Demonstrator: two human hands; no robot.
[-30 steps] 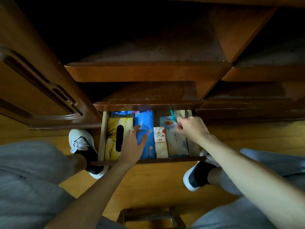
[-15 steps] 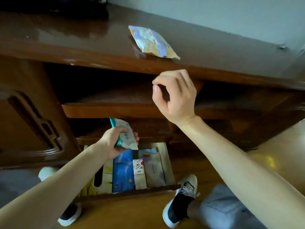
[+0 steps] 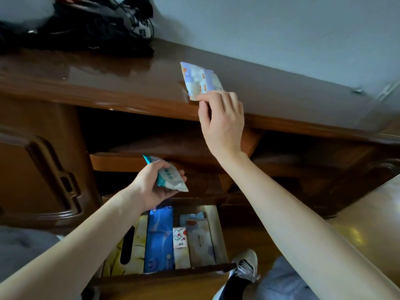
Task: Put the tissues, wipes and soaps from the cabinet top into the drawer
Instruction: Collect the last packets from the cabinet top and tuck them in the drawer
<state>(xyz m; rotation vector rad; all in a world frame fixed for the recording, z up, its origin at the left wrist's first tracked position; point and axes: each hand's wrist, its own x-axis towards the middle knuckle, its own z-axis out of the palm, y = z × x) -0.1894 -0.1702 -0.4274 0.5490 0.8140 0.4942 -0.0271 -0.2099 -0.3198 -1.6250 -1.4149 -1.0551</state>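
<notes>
A pastel wipes pack (image 3: 200, 80) lies on the glossy brown cabinet top (image 3: 86, 83). My right hand (image 3: 220, 118) pinches the pack's near corner at the cabinet's front edge. My left hand (image 3: 158, 182) holds a small teal-and-white packet (image 3: 171, 177) above the open drawer (image 3: 164, 276). Inside the drawer lie a yellow tissue box (image 3: 127, 250), a blue pack (image 3: 159, 237), a small white packet with red print (image 3: 179, 237) and a pale pack (image 3: 200, 239), side by side.
Dark clothing and cables (image 3: 86, 24) are piled at the cabinet top's back left. An open cabinet door (image 3: 39, 169) stands to the left. Wooden shelves (image 3: 151, 156) sit above the drawer. My shoe (image 3: 242, 271) rests on the wooden floor beside the drawer.
The view rose from the drawer to the cabinet top. My right hand climbed from the drawer and took hold of the pastel pack's corner. My left hand now holds the teal packet.
</notes>
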